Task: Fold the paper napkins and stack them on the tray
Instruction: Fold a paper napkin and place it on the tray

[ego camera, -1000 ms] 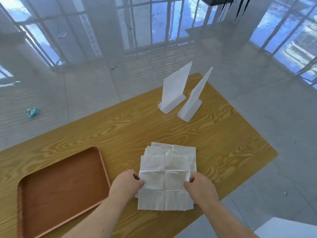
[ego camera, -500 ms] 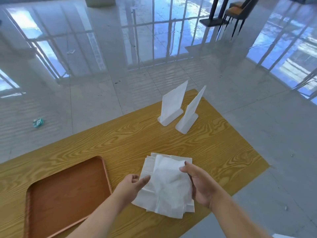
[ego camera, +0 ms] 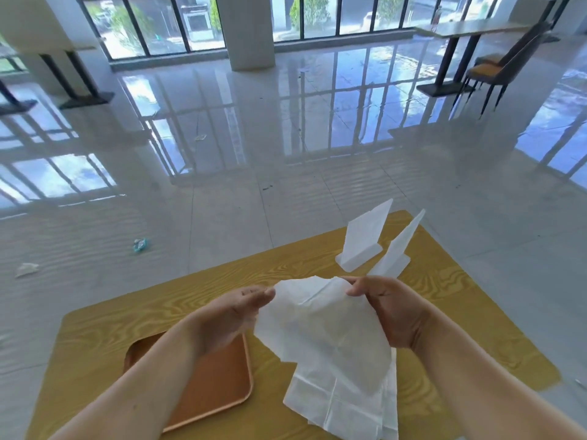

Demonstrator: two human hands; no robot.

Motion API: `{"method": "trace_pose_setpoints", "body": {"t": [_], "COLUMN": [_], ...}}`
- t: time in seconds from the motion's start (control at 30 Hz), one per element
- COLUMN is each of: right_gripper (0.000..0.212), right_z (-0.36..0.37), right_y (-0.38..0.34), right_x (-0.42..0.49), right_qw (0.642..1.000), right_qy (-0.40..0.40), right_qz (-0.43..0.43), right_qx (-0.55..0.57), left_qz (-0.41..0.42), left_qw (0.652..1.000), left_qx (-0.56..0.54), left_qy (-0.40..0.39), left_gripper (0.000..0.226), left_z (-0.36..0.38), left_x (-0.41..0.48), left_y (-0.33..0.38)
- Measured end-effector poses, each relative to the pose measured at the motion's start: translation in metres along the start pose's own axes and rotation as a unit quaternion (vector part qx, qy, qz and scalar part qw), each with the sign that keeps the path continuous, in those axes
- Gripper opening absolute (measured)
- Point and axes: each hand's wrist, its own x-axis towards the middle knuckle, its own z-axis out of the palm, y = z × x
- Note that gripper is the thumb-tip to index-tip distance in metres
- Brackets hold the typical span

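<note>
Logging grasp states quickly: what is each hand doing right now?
Left hand: pinching the left edge of the lifted napkin.
Right hand: closed on the same napkin's right upper edge.

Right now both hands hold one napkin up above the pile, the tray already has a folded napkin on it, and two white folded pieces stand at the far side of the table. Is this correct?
Not fully. In the head view the tray holds no napkin. The rest stands: the left hand and right hand hold one napkin up above the pile, and two white folded pieces stand at the far side of the table.
</note>
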Motion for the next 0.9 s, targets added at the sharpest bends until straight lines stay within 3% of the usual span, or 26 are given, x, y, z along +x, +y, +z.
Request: {"method": "trace_pose_setpoints", "body": {"t": [0.1, 0.17, 0.27, 0.33, 0.37, 0.5, 0.6, 0.73, 0.9], "right_gripper": [0.054, 0.051, 0.087, 0.097, 0.095, 0.061, 0.064, 0.05, 0.031], "right_z": [0.023, 0.04, 0.057, 0.081, 0.091, 0.143, 0.163, 0.182, 0.188], "right_y": [-0.006, 0.001, 0.034, 0.062, 0.075, 0.097, 0.091, 0.076, 0.066], "right_x": [0.016, 0.025, 0.04, 0.054, 0.063, 0.1, 0.121, 0.136, 0.155], "right_qw": [0.999, 0.991, 0.966, 0.96, 0.966, 0.994, 0.991, 0.994, 0.979], "right_qy": [-0.011, -0.028, -0.031, -0.074, -0.072, 0.057, 0.126, 0.109, 0.19], "right_qz": [-0.013, -0.054, -0.055, -0.049, -0.043, -0.028, -0.008, 0.002, 0.024], "right_qx": [0.037, 0.119, 0.253, 0.267, 0.246, 0.088, 0.037, 0.012, -0.072], "left_qz": [-0.028, -0.035, -0.026, -0.018, -0.017, -0.009, -0.002, 0.003, -0.019], "left_qw": [0.998, 0.993, 0.979, 0.969, 0.964, 0.958, 0.956, 0.952, 0.95], "left_qx": [-0.051, -0.111, -0.183, -0.216, -0.226, -0.227, -0.223, -0.219, -0.192], "left_qy": [0.002, 0.031, 0.089, 0.12, 0.136, 0.177, 0.19, 0.215, 0.244], "left_gripper": [0.062, 0.057, 0.042, 0.033, 0.032, 0.053, 0.042, 0.032, 0.039], "left_z": [-0.022, -0.033, -0.051, -0.067, -0.073, -0.105, -0.131, -0.156, -0.172], "left_x": [-0.012, -0.021, -0.04, -0.055, -0.061, -0.093, -0.114, -0.137, -0.142], "left_y": [-0.002, -0.008, -0.015, -0.022, -0.025, -0.038, -0.045, -0.049, -0.052]}}
